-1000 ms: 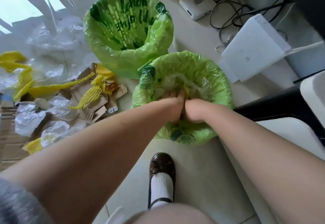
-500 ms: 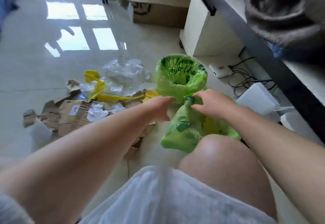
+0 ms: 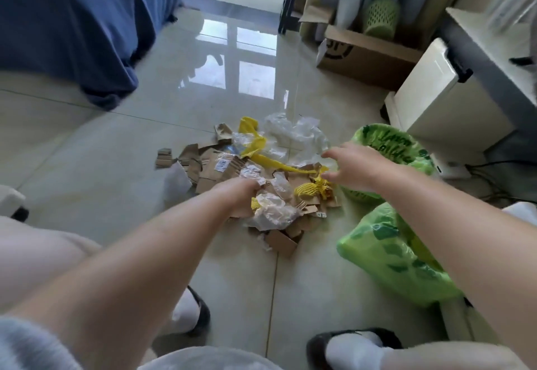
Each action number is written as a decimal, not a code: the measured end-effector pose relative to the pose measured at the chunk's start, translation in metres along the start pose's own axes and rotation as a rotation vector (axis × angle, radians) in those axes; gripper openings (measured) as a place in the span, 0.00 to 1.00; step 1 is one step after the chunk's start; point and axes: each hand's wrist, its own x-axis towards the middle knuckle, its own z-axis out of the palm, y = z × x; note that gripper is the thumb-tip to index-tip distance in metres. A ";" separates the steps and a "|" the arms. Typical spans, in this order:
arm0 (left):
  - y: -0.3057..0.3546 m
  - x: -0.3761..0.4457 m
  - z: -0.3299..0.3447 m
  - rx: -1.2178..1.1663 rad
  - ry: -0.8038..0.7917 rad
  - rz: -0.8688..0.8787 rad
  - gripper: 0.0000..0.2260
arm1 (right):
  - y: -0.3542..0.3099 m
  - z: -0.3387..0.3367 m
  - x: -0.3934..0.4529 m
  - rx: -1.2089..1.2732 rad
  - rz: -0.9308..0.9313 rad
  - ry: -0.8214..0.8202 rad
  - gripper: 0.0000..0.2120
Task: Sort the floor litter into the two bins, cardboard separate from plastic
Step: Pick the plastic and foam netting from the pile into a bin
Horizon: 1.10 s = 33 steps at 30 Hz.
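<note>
From the head view, the step in hand looks like a fresh pick from the mixed pile of torn brown cardboard scraps (image 3: 216,167), crumpled clear plastic film (image 3: 293,134) and yellow foam netting (image 3: 309,189) lying on the glossy tiled floor (image 3: 87,160). The left hand (image 3: 239,195) is down in the pile, fingers curled into the scraps, though whether it grips anything I cannot tell. The right hand (image 3: 353,166) hovers spread and empty just above the netting. The two green-bagged bins sit to the right: the far bin (image 3: 406,148) upright behind the right hand, the near bin (image 3: 392,259) under the right forearm. Next, I judge, comes separating film from cardboard, since they lie tangled together. A brown cardboard box (image 3: 366,58) and a white cabinet (image 3: 441,102) stand beyond, well apart.
</note>
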 end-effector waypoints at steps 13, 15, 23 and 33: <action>-0.036 0.037 0.026 0.023 0.015 -0.034 0.37 | -0.027 0.079 0.042 0.063 0.018 -0.128 0.40; -0.041 0.060 0.038 0.041 0.007 -0.030 0.38 | -0.027 0.109 0.061 0.122 0.043 -0.188 0.42; -0.067 0.198 0.100 0.078 -0.158 -0.060 0.35 | -0.019 0.239 0.166 0.204 -0.018 -0.418 0.47; -0.072 0.230 0.105 0.170 0.004 0.090 0.31 | -0.030 0.266 0.178 0.101 -0.281 -0.171 0.40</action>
